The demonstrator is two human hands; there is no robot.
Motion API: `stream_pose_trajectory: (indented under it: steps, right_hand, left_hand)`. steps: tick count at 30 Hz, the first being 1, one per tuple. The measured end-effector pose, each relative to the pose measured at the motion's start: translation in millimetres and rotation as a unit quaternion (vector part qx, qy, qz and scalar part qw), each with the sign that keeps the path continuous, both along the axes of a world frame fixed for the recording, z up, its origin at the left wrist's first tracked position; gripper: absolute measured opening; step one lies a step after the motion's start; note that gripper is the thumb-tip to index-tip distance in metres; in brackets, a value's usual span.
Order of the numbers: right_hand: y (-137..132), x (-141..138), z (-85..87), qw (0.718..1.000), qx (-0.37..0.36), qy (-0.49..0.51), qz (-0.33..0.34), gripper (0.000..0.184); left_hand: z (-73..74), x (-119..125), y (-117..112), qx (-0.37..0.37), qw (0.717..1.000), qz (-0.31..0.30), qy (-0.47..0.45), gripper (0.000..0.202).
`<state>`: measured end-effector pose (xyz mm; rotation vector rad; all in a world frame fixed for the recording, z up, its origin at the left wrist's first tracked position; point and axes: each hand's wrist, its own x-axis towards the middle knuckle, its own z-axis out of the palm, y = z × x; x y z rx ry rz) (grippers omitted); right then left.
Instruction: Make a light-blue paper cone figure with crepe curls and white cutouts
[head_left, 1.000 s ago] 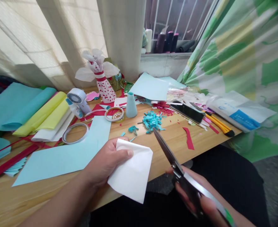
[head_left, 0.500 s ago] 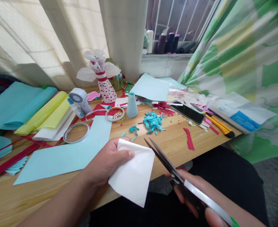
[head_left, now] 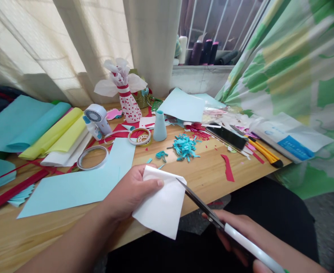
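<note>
Ahead of the right hand (head_left: pixel 245 225), bare wooden bench (head_left: pixel 206 172) leaves passage, though a narrow red paper strip (head_left: pixel 228 168) lies there. Beyond the left hand (head_left: pixel 138 189), a shredded turquoise paper heap (head_left: pixel 184 147) and upright pale-blue paper cone (head_left: pixel 159 128) obstruct.

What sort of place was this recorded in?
Probably a home craft corner by a window: a wooden table bearing rolled colored paper and shredded blue scraps, with curtains hanging behind.

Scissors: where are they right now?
Head view, lower right: the scissors are in the right hand, tips overlapping the upper right corner of the white paper held by the left hand; whether they touch is unclear.
</note>
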<state>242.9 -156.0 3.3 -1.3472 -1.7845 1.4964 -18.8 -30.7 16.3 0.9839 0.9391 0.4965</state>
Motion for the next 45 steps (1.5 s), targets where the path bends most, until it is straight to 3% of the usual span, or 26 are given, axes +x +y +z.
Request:
stream_pose_trajectory:
  steps: [7, 12, 16, 22, 27, 33, 40, 45]
  right_hand:
    - [0, 1, -3.7, 0.999, 0.016, -0.03, 0.013, 0.081]
    - [1, 5, 1.0, 0.996, -0.016, -0.076, 0.031, 0.094]
    - [4, 3, 2.7, 0.996, -0.016, -0.088, 0.032, 0.094]
    - [9, 2, -20.0, 0.998, 0.025, -0.042, 0.037, 0.094]
    - [7, 6, -36.0, 0.999, 0.014, -0.026, 0.019, 0.093]
    - [6, 0, -32.4, 1.0, -0.018, -0.01, -0.002, 0.091]
    - [8, -11, -23.0, 0.999, -0.035, -0.016, -0.004, 0.1]
    - [5, -12, -29.4, 0.997, -0.059, -0.019, -0.038, 0.088]
  left_hand:
    - [-0.8, -1, -1, 0.011, 1.0, -0.006, 0.021, 0.024]
    - [0.0, 0, -1, 0.009, 1.0, -0.013, 0.012, 0.024]
    - [-0.6, 0, -1, 0.009, 1.0, -0.013, 0.009, 0.024]
    - [-2.3, -1, -1, 0.001, 1.0, -0.007, -0.003, 0.024]
    - [-2.6, 0, -1, 0.001, 1.0, -0.004, -0.003, 0.026]
    - [-2.8, 0, -1, 0.001, 1.0, 0.004, -0.008, 0.025]
    - [-0.6, 3, -1, -0.003, 1.0, 0.016, -0.002, 0.023]
    - [-0.1, 5, -4, -0.007, 1.0, 0.026, -0.007, 0.025]
